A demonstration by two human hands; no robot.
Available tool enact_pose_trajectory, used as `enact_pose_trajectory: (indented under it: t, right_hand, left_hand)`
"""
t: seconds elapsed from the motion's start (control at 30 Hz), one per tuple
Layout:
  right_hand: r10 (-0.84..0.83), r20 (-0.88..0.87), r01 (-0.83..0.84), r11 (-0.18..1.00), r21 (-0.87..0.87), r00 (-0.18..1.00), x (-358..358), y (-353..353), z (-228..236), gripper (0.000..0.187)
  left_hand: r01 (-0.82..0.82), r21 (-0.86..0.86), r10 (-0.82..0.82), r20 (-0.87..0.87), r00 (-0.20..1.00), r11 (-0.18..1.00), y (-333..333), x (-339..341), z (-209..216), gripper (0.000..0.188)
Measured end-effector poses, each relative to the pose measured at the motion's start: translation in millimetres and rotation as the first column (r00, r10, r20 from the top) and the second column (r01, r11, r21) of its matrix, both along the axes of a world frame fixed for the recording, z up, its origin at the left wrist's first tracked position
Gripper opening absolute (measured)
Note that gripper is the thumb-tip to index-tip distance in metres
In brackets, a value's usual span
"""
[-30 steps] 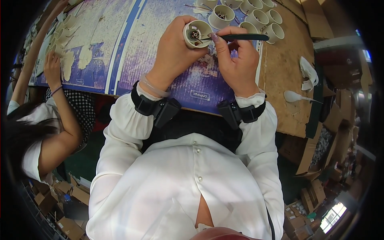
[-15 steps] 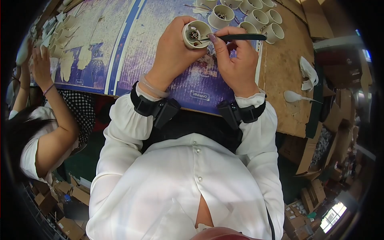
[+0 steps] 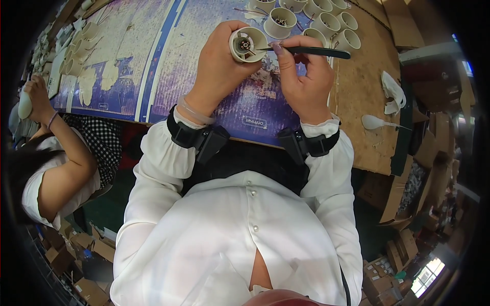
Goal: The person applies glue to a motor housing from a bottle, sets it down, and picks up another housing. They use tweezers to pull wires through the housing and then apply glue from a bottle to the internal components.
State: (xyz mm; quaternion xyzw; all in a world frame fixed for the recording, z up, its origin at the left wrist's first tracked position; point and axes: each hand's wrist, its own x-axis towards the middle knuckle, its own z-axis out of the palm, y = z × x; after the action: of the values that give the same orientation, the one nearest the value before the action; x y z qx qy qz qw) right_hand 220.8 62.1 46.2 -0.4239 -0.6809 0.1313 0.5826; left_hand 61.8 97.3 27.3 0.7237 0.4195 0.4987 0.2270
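Note:
My left hand [image 3: 217, 71] is wrapped round a white cylindrical plastic housing [image 3: 261, 40], its open mouth tilted toward me. Inside it sits a round dark part [image 3: 244, 45] with a ring of small light spots. Pinched between the thumb and fingers of my right hand [image 3: 308, 84] are dark tweezers [image 3: 324, 51], lying nearly level. Their pale tips reach over the housing's right rim to its inside; whether they grip anything is too small to make out.
Several similar white housings [image 3: 280, 31], some with wires, stand at the table's far side. A crumpled white cloth [image 3: 393, 94] and a white bulb-shaped thing [image 3: 373, 122] lie at right. On the left, a co-worker's arm [image 3: 66, 137] reaches up, the hand holding a pale rounded object [image 3: 25, 104].
My right hand and the tweezers have shifted slightly right, drawing the tips back toward the housing's rim. The housing moved a little left. The co-worker's hand has come lower.

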Motion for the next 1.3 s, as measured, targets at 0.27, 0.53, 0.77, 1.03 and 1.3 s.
enact_pose_trajectory:
  t: [0.27,0.53,0.77,1.03,1.3]
  right_hand:
    - [-0.006,0.115,0.006,1.000,0.002,0.993,1.1,1.6,-0.1,0.014]
    - [-0.031,0.141,0.030,1.000,0.005,0.989,0.4,2.5,-1.8,0.014]
    - [-0.048,0.182,0.034,0.996,0.077,0.982,-0.9,3.2,-0.7,0.014]
    - [-0.052,0.159,0.047,0.998,0.035,0.986,0.0,2.3,-1.9,0.014]
    - [-0.036,0.117,0.035,0.999,0.010,0.992,0.1,2.3,-2.4,0.014]
  left_hand:
    - [-0.013,0.027,0.015,-0.056,0.998,1.000,0.8,-1.7,-1.4,0.052]
    - [0.009,-0.025,-0.009,0.000,1.000,1.000,1.0,-0.2,-2.1,0.054]
    - [0.015,-0.002,-0.015,-0.006,1.000,1.000,1.0,0.9,-3.1,0.055]
    - [0.000,0.014,0.001,-0.044,0.999,1.000,1.3,1.4,-2.9,0.055]
    - [-0.042,0.055,0.047,-0.107,0.993,0.998,2.8,-1.4,-5.9,0.053]
